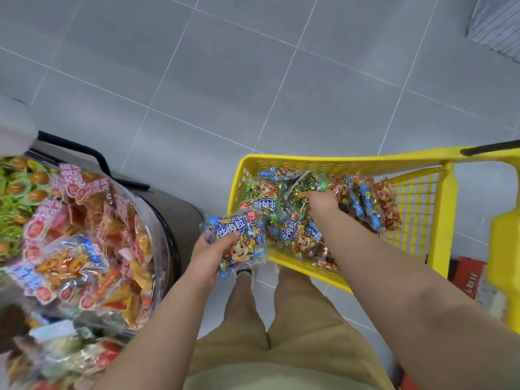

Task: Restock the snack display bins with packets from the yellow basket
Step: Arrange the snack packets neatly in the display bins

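Note:
The yellow basket (281, 161) stands on the floor to my right, holding several snack packets in blue, green and red-orange. My left hand (211, 256) grips a blue packet (237, 240) with a cartoon face, held just left of the basket's near corner. My right hand (320, 199) reaches down into the basket and its fingers close on a green packet (299, 194) among the pile. The clear round display bin (153, 220) at the left is full of orange and pink snack packets (84, 240).
A bin of green-wrapped items (17, 190) sits at the far left. More packets (70, 358) fill a bin at the bottom left. The basket's black handle (489, 149) and a tall yellow frame (503, 266) rise at right. Grey tiled floor (253, 80) lies ahead.

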`<state>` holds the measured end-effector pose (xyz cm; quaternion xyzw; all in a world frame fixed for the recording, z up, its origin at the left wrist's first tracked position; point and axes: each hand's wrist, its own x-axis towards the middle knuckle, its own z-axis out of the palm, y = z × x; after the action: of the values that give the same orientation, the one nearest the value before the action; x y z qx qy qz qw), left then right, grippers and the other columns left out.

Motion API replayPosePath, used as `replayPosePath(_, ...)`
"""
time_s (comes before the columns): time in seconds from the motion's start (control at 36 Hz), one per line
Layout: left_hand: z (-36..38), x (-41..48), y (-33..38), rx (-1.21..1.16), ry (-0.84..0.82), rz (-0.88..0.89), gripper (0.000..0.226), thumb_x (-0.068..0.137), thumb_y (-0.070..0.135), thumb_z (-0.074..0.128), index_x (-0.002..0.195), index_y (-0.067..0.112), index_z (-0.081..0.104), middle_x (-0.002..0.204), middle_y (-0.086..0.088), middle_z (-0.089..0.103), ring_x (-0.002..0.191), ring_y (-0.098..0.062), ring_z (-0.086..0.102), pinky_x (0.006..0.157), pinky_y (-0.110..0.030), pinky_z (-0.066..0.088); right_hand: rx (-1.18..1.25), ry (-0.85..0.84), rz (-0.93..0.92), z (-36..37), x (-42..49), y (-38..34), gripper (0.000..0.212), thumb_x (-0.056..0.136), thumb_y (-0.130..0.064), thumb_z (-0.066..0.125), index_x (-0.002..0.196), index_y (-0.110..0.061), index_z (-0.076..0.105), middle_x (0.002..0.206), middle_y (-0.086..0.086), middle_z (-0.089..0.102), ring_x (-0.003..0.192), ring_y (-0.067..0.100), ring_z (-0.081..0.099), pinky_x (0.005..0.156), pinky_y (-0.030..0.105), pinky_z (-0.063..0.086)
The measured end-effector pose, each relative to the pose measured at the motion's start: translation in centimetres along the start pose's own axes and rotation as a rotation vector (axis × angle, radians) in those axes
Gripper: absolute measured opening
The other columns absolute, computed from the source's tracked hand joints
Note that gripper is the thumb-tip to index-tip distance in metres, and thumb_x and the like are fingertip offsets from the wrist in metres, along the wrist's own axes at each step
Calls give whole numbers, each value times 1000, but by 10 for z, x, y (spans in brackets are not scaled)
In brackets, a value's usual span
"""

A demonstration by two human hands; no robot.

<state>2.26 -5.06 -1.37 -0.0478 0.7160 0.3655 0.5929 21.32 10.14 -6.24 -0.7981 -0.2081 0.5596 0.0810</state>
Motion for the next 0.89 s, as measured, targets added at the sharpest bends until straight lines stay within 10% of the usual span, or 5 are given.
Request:
replayPosePath(0.19, -28, -11, 15, 120, -19, 72, 32, 74, 15, 81, 98, 14, 60, 91, -11, 75, 76, -24, 72, 68, -36, 59, 16, -99, -169, -31, -65, 34, 89, 88, -23, 64, 151, -17, 2, 157, 11, 17, 139, 33, 28, 108, 48, 32)
replayPosePath(0.58, -107, -84, 10, 47, 14, 244, 94, 71, 29, 83, 147, 12, 30, 144, -10, 44, 109, -21, 50, 93, -36, 38, 8, -215, -421, -4, -184, 62, 69, 87, -34, 63, 144, -10, 34, 154, 4, 24, 138, 27, 28, 103, 47, 31)
replayPosePath(0.78, -161, -141, -68, -223, 219, 267, 92, 74, 26, 81, 149, 14, 28, 149, -7, 39, 119, -22, 47, 93, -34, 32, -330, -289, -637, 13, -234, 83, 40, 88, -22, 63, 112, 8, 53, 83, 2, 41, 110, 30, 50, 94, 43, 40)
replayPosePath(0.81, -170, -148, -82, -267, 253, 264, 91, 75, 25, 81, 148, 14, 29, 147, -6, 41, 117, -22, 47, 91, -31, 33, -384, -302, -668, 17, -239, 89, 42, 89, -22, 63, 113, 10, 52, 125, 19, 27, 112, 35, 47, 94, 43, 39)
replayPosePath(0.89, -193, -175, -121, -398, 326, 213, 72, 77, 23, 79, 135, 18, 38, 121, -2, 58, 96, -17, 58, 74, -26, 41, -512, -380, -739, 29, -256, 111, 52, 89, -25, 63, 126, 7, 48, 133, 22, 49, 124, 33, 44, 96, 36, 35)
